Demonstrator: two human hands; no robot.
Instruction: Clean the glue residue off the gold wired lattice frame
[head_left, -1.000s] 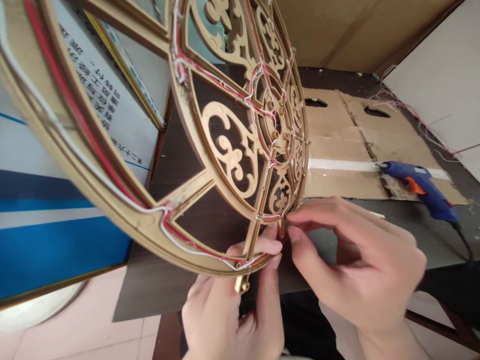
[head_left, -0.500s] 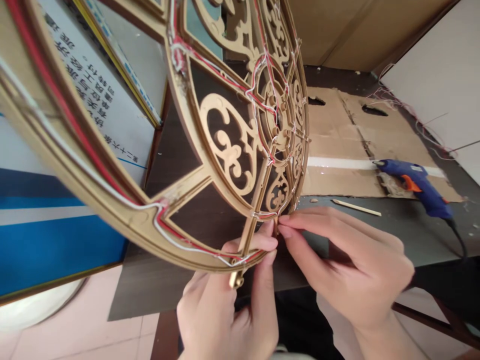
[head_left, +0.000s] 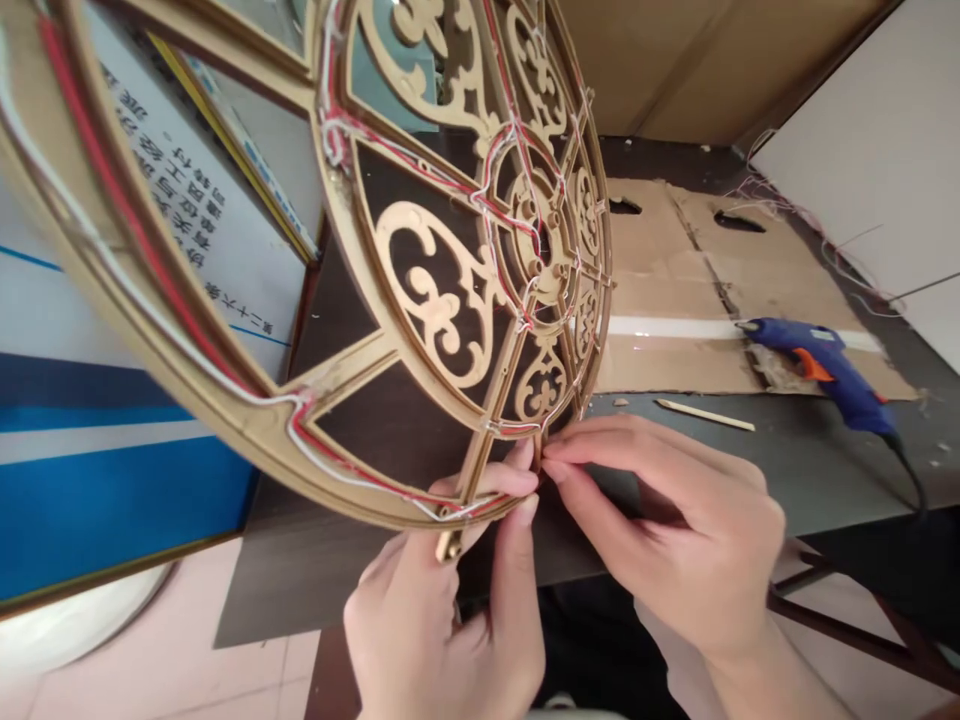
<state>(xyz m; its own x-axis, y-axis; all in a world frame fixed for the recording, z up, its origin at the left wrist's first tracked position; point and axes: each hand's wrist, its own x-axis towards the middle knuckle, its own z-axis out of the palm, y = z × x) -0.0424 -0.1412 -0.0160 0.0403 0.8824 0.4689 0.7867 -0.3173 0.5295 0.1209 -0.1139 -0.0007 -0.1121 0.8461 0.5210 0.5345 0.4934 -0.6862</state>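
Note:
A large round gold frame (head_left: 386,345) with scrollwork panels stands tilted on edge, filling the left and middle of the head view. Red and white wires (head_left: 330,455) run along its rim, spokes and hub. My left hand (head_left: 465,590) is closed round the lower rim, thumb in front and fingers reaching through the gap. My right hand (head_left: 660,520) pinches thumb and forefinger together at the frame's lower right edge, close to the left fingertips. What lies between those right fingertips is too small to make out. A small gold tab (head_left: 448,547) sticks out below the rim.
To the right, a blue glue gun (head_left: 817,360) lies on flattened cardboard (head_left: 667,270) over a dark table (head_left: 802,480). A thin wooden stick (head_left: 705,415) rests in front of it. Loose wires (head_left: 817,225) trail at the back right. A printed board (head_left: 127,470) leans at left.
The frame and both hands appear shifted slightly left in view, with the rim turned a little. Both hands keep nearly the same hold.

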